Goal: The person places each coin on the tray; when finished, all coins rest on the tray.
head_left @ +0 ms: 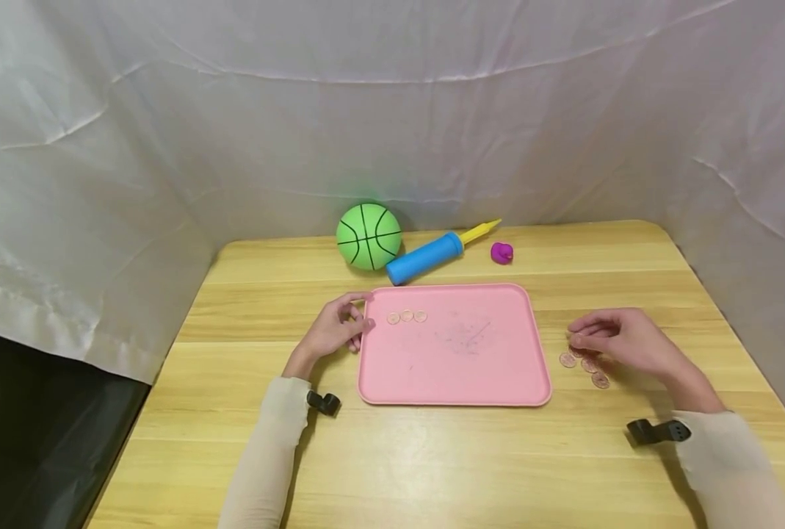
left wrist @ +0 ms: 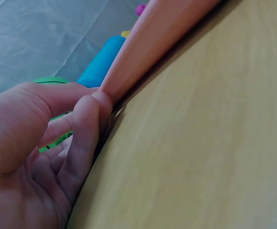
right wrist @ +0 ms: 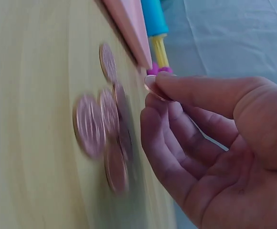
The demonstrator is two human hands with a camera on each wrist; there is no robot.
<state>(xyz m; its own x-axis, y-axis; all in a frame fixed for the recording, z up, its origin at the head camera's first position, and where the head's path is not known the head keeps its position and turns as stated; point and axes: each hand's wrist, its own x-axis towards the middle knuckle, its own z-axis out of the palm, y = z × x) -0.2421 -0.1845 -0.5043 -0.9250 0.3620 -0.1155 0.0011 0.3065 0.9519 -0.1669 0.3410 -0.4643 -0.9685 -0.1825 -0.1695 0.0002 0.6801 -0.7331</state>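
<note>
Pinching 1 coin (right wrist: 152, 85) near its edge, the right hand (head_left: 623, 342) hung at frame right by the loose coins (head_left: 589, 365); a light hold suited so thin a disc. At centre-left, the left hand (head_left: 336, 325) clamped the pink tray (head_left: 445, 386) by its rim, where steadiness best protected the row of 3 coins (head_left: 407, 316).

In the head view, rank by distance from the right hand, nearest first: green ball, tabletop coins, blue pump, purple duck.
1. Tabletop coins: right of tray
2. Purple duck: beyond tray
3. Blue pump: left of duck
4. Green ball: left of pump
</note>
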